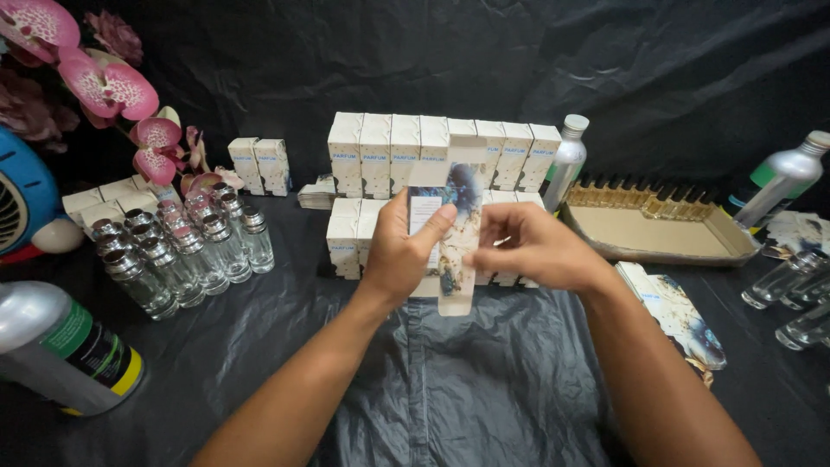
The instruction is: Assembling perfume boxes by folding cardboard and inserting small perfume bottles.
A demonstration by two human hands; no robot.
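Cardboard, thin and cream with a blue marbled print, forms the unfolded perfume carton (454, 233) held upright above the table (467, 380), which wears crinkled black plastic sheeting. The left hand (399, 251) closes its grip around the carton's left panel, thumb across the front; the right hand (532, 246) pinches the right edge, seemingly at a flap. Behind stand finished cream boxes (432, 151); left, clear glass bottles (181, 246) with silver collars.

- A black plastic sheet (484, 389) covers the table, crinkled and catching soft glare.
- Behind the sheet on the table, a black wrinkled backdrop (415, 60) rises as the wall.
- Left of the backdrop, pink orchid blooms (104, 86) lean in.
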